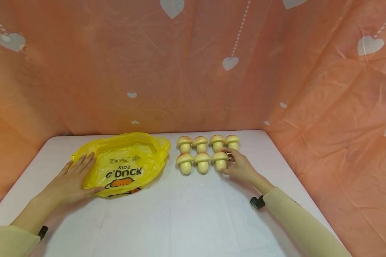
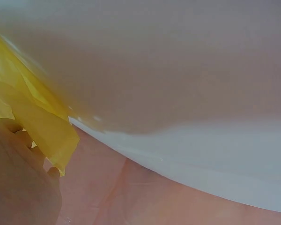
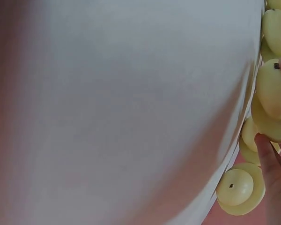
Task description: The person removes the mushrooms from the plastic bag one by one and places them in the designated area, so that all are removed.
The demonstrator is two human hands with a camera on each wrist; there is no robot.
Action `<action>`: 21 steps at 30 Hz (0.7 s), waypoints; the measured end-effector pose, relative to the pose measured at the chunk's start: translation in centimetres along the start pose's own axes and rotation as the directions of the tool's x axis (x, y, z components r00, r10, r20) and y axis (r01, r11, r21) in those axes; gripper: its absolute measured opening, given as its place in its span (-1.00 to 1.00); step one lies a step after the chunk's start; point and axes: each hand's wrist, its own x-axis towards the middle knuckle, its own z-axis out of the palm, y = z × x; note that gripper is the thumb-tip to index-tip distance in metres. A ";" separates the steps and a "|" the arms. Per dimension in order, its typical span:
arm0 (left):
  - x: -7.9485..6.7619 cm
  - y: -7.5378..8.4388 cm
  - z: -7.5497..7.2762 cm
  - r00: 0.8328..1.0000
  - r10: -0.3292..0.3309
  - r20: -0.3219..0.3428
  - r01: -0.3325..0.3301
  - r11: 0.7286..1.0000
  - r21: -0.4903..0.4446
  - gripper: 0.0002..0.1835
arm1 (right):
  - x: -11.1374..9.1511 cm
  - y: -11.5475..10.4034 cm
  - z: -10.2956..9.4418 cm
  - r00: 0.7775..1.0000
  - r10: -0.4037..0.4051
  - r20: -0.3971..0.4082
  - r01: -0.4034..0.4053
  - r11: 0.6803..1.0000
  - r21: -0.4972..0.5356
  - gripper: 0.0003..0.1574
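Observation:
A yellow plastic bag with dark lettering and an orange print lies on the left of the table, its mouth loosely spread. My left hand rests on the bag's left edge with its fingers straight and thumb stretched out; in the left wrist view its fingertips are over a flap of the yellow bag. Several pale yellow toy mushrooms with pinkish caps stand in two rows. Between thumb and fingers, my right hand pinches the mushroom at the right of the front row. That mushroom appears large in the right wrist view.
Behind the pinched mushroom stands the back row, with one mushroom at its right end. A white cloth covers the table. Orange curtains with white hearts hang along the back and sides.

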 end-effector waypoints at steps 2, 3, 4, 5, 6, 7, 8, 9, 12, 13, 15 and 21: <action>0.0 0.0 0.0 1.000 0.001 0.000 -0.001 1.000 -0.001 0.25 | 0.0 0.0 0.0 1.000 -0.002 -0.002 0.002 1.000 -0.001 -0.03; 0.0 0.0 0.0 1.000 0.002 -0.001 -0.002 1.000 -0.002 0.25 | 0.0 0.0 0.0 1.000 -0.001 -0.004 0.001 1.000 -0.001 -0.03; 0.0 0.0 0.1 1.000 0.003 -0.003 -0.003 1.000 -0.002 0.25 | 0.0 0.1 0.0 1.000 -0.002 -0.006 0.002 1.000 -0.002 -0.04; 0.0 0.0 0.1 1.000 0.004 -0.005 -0.004 1.000 -0.002 0.25 | 0.0 0.1 0.0 1.000 0.000 -0.006 0.000 1.000 0.001 -0.04; 0.1 0.0 0.1 1.000 0.005 -0.009 -0.005 1.000 0.000 0.25 | 0.0 0.1 0.0 1.000 0.001 -0.005 -0.001 1.000 0.004 -0.04; 0.1 -0.1 0.1 1.000 0.006 -0.011 -0.006 1.000 0.000 0.25 | 0.0 0.0 0.0 1.000 0.005 -0.004 -0.005 1.000 0.009 -0.04; 0.1 -0.1 0.1 1.000 0.007 -0.015 -0.007 1.000 0.000 0.24 | 0.0 0.0 0.0 1.000 0.007 -0.001 -0.007 1.000 0.009 -0.04; 0.1 -0.1 0.1 1.000 0.007 -0.015 -0.007 1.000 0.000 0.24 | 0.0 0.0 0.0 1.000 0.005 0.003 -0.005 1.000 0.005 -0.05; 0.1 -0.1 0.1 1.000 0.004 -0.011 -0.004 1.000 -0.003 0.25 | 0.0 -0.2 0.0 1.000 0.015 0.013 -0.015 1.000 0.002 -0.04; 0.1 -0.1 0.1 1.000 0.003 -0.011 -0.003 1.000 -0.004 0.25 | 0.0 -0.2 0.0 1.000 0.019 0.015 -0.019 1.000 -0.004 -0.04; 0.1 -0.1 0.1 1.000 0.000 -0.005 0.000 1.000 -0.007 0.25 | 0.0 -0.3 0.1 1.000 0.021 0.018 -0.021 1.000 -0.018 -0.04; 0.0 -0.1 0.1 1.000 0.005 -0.009 -0.005 1.000 -0.001 0.24 | -0.1 -0.6 0.0 0.998 0.050 0.034 -0.049 0.998 -0.032 -0.02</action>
